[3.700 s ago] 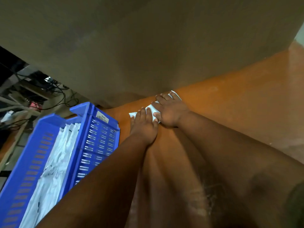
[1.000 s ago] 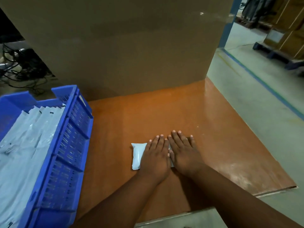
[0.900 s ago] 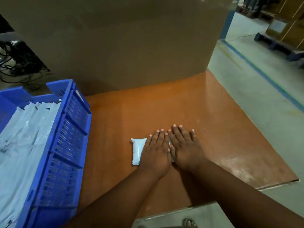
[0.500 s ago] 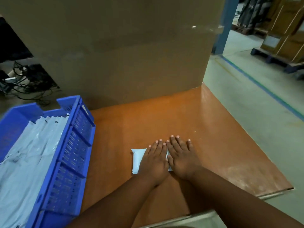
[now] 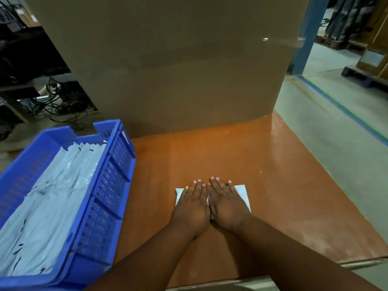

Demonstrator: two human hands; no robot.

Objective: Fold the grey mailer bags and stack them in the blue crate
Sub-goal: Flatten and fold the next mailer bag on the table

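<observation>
Both hands lie flat, fingers straight, gripping nothing: the left hand (image 5: 193, 203) and right hand (image 5: 226, 203) press side by side on a folded pale grey plastic mailer bag (image 5: 243, 196) near the orange board's (image 5: 273, 169) front edge. A blue slotted plastic crate (image 5: 109, 185) at the board's left edge holds a layer of grey bags (image 5: 52, 198).

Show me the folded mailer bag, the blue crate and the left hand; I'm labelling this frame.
folded mailer bag (image 5: 243, 193), head view, on its bare right end.
blue crate (image 5: 109, 185), head view, on its slotted side wall.
left hand (image 5: 192, 203), head view, on the back of the hand.
</observation>
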